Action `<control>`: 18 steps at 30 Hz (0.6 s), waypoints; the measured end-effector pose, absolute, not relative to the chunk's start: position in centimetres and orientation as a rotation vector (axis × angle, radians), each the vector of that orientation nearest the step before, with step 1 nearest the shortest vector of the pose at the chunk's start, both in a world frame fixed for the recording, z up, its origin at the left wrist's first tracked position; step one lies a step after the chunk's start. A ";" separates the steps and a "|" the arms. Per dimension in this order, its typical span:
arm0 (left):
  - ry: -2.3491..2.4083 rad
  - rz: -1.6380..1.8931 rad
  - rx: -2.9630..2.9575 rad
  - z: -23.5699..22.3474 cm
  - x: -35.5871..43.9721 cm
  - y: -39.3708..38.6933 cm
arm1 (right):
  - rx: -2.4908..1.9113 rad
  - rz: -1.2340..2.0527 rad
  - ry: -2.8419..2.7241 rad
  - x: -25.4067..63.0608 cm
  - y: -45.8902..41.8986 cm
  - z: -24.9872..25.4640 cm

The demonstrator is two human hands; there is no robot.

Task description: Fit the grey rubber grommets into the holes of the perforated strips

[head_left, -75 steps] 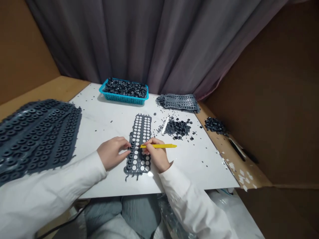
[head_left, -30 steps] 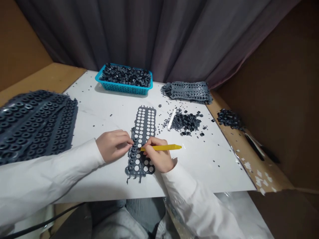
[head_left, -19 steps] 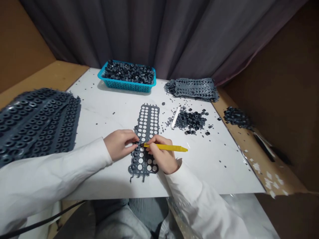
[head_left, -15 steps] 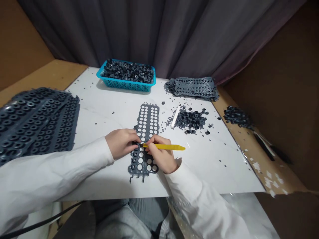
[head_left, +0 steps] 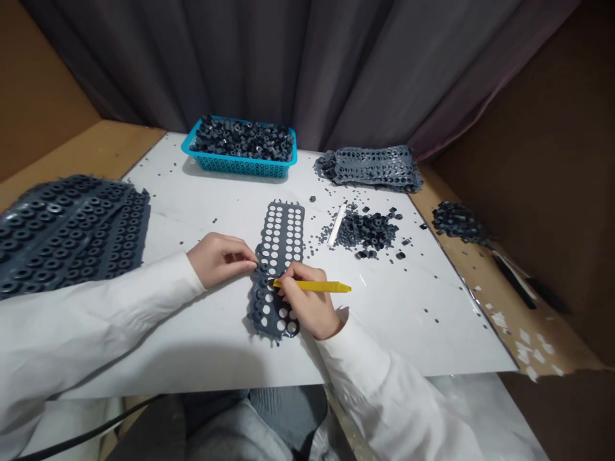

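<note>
A dark grey perforated rubber sheet (head_left: 284, 238) lies lengthwise in front of me, its upper holes showing the white board beneath. Several ring-shaped pieces sit along its lower left side. At the sheet's left edge, my left hand (head_left: 221, 259) has thumb and fingertips pinched together on the rubber. My right hand (head_left: 310, 301) grips a slim yellow pen-shaped tool (head_left: 319, 286) over the sheet's middle. The tool's tip points left among the holes, and its exact shape is too small to make out.
A blue basket (head_left: 235, 168) full of black pieces stands at the back. Large ringed rubber sheets (head_left: 72, 237) lie left; stacked perforated sheets (head_left: 377, 168) lie back right. Nearer are a pile of small black bits (head_left: 368, 229) and a white stick (head_left: 337, 225).
My left hand has drawn back leftward from the tool's tip to the sheet's edge. The sheet's lower part has shifted and looks slightly bent. My right hand still holds the yellow tool.
</note>
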State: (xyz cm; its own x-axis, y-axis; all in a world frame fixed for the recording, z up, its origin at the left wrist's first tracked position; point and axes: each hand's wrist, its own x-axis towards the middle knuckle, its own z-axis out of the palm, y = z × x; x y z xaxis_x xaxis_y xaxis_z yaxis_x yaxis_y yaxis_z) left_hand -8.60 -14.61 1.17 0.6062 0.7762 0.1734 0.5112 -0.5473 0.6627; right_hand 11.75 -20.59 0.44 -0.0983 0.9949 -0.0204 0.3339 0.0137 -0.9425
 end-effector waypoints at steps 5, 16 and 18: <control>1.200 0.477 1.919 0.6 -9.0 -14.5 | -1.421 1.109 -1.529 11.6 -20.5 0.7; 1.094 0.570 2.214 2.0 -7.9 -16.8 | -1.397 1.164 -1.450 11.9 -20.7 0.5; 1.026 0.534 2.335 2.1 -7.8 -17.2 | -1.387 1.196 -1.451 11.9 -20.8 0.3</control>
